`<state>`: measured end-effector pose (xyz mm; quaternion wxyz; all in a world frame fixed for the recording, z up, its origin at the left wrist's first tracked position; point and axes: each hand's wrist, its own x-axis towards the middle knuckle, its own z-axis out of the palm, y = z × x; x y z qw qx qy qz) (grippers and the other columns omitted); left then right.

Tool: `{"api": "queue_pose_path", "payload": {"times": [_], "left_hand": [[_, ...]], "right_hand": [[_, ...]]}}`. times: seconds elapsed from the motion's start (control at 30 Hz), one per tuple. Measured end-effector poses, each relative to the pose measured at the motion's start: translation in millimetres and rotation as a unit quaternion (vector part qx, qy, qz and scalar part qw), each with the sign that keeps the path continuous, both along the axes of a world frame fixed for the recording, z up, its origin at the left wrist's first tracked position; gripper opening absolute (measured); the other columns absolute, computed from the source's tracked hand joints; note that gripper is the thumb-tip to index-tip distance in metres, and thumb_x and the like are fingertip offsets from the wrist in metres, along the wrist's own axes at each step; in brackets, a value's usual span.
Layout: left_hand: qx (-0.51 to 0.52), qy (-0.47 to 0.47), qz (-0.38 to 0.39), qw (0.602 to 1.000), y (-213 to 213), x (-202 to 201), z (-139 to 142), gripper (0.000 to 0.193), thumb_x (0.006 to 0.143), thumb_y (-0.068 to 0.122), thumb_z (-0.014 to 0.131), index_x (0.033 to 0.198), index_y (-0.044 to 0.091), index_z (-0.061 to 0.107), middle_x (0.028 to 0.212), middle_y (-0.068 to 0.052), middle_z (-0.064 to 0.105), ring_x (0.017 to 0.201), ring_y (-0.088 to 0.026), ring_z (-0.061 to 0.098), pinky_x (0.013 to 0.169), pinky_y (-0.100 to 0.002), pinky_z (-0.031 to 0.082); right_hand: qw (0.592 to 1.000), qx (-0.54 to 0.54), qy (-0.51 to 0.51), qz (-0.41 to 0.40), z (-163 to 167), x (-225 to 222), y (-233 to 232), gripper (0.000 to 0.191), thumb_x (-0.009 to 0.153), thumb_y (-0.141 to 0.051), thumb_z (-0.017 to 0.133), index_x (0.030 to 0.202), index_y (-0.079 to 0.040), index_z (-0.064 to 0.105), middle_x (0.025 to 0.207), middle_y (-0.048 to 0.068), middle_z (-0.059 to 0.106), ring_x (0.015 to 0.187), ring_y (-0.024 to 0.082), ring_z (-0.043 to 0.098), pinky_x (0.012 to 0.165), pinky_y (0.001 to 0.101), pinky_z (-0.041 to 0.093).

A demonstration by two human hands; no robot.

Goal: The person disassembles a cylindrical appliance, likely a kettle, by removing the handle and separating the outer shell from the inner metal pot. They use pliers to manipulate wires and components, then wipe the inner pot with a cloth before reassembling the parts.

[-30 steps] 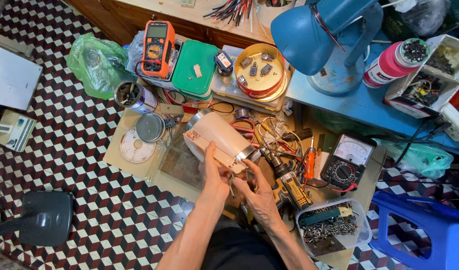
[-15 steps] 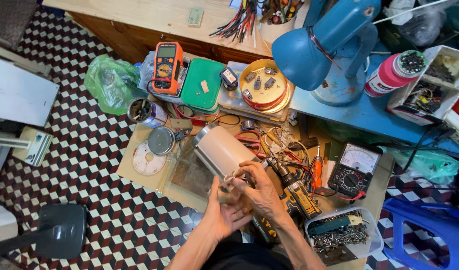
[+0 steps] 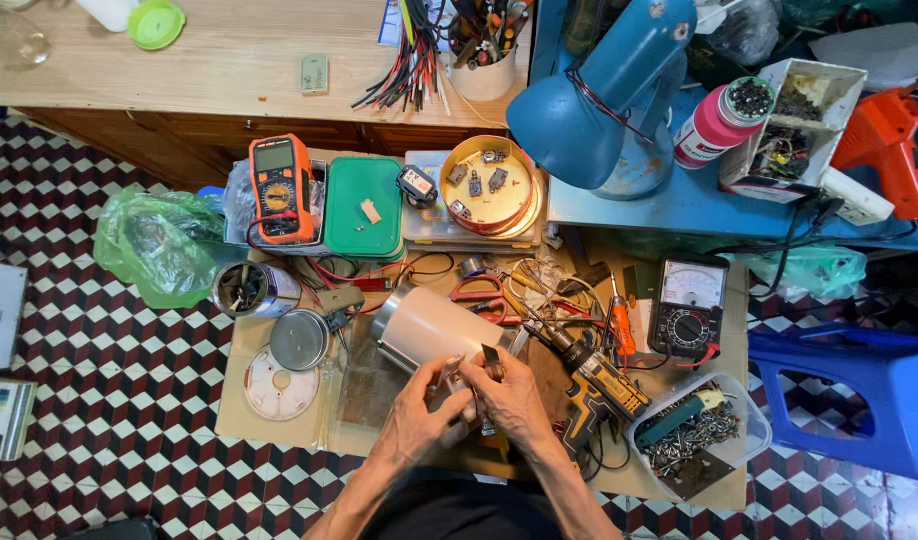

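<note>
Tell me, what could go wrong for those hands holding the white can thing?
The left hand and right hand grip the white cylinder at its lower end only, so it might roll or slip. The cordless drill and loose wires lie close beside them, so a finger could snag.

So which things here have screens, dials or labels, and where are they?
Orange meter: left of the green tray, upright, grey screen, round dial.
Black meter: right side of the mat, white dial face, black knob.
Pink bottle: on the blue table by the lamp, white label band.
Small grey gadget: between the green tray and the yellow tin, tiny screen.
Both hands rest on the white cylinder.
</note>
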<state>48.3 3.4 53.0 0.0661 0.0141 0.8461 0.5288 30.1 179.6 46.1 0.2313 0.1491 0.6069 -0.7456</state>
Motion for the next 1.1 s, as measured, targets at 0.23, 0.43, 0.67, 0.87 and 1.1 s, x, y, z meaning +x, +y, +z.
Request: {"api": "queue_pose_path", "payload": {"times": [0.23, 0.43, 0.67, 0.87, 1.1], "left_hand": [[0.157, -0.228, 0.031, 0.960, 2, -16, -32, 0.036, 0.094, 0.030, 0.067, 0.119, 0.005, 0.075, 0.090, -0.006, 0.076, 0.083, -0.011, 0.068, 0.077, -0.027, 0.054], [0.159, -0.259, 0.050, 0.951, -3, -24, -49, 0.040, 0.095, 0.035, 0.066, 0.121, 0.007, 0.077, 0.095, -0.002, 0.075, 0.088, -0.008, 0.065, 0.080, -0.024, 0.051], [0.174, -0.262, 0.039, 0.948, 8, -31, -37, 0.042, 0.095, 0.037, 0.066, 0.125, 0.009, 0.075, 0.095, -0.002, 0.075, 0.088, -0.007, 0.064, 0.081, -0.023, 0.052], [0.019, -0.153, -0.032, 0.987, 23, -27, 5, 0.036, 0.091, 0.026, 0.069, 0.125, 0.012, 0.074, 0.105, -0.006, 0.074, 0.093, -0.016, 0.070, 0.081, -0.030, 0.055], [-0.023, -0.042, -0.075, 0.996, 43, -20, 33, 0.034, 0.091, 0.017, 0.070, 0.124, 0.011, 0.072, 0.108, -0.005, 0.076, 0.100, -0.023, 0.068, 0.084, -0.035, 0.056]], "right_hand": [[0.993, 0.062, -0.090, -0.037, 19, -8, 2, 0.033, 0.091, -0.028, 0.072, 0.113, -0.008, 0.059, 0.076, 0.003, 0.061, 0.050, 0.008, 0.053, 0.043, 0.0247, 0.043], [0.977, 0.039, -0.206, -0.042, 22, 4, 29, 0.046, 0.095, -0.045, 0.053, 0.122, -0.007, 0.055, 0.081, 0.002, 0.065, 0.053, 0.013, 0.057, 0.042, 0.0269, 0.045], [0.985, -0.009, -0.160, -0.060, 9, 18, 36, 0.037, 0.100, -0.034, 0.052, 0.115, -0.003, 0.066, 0.077, 0.006, 0.062, 0.056, 0.011, 0.059, 0.048, 0.0253, 0.050], [0.985, 0.049, -0.146, 0.077, 27, 1, 55, 0.045, 0.105, -0.037, 0.050, 0.124, 0.003, 0.062, 0.068, 0.010, 0.061, 0.051, 0.015, 0.060, 0.046, 0.0269, 0.051], [0.973, 0.055, -0.179, 0.136, 58, -7, 66, 0.050, 0.100, -0.032, 0.050, 0.147, -0.016, 0.055, 0.072, 0.006, 0.064, 0.052, 0.013, 0.063, 0.045, 0.0261, 0.052]]}}
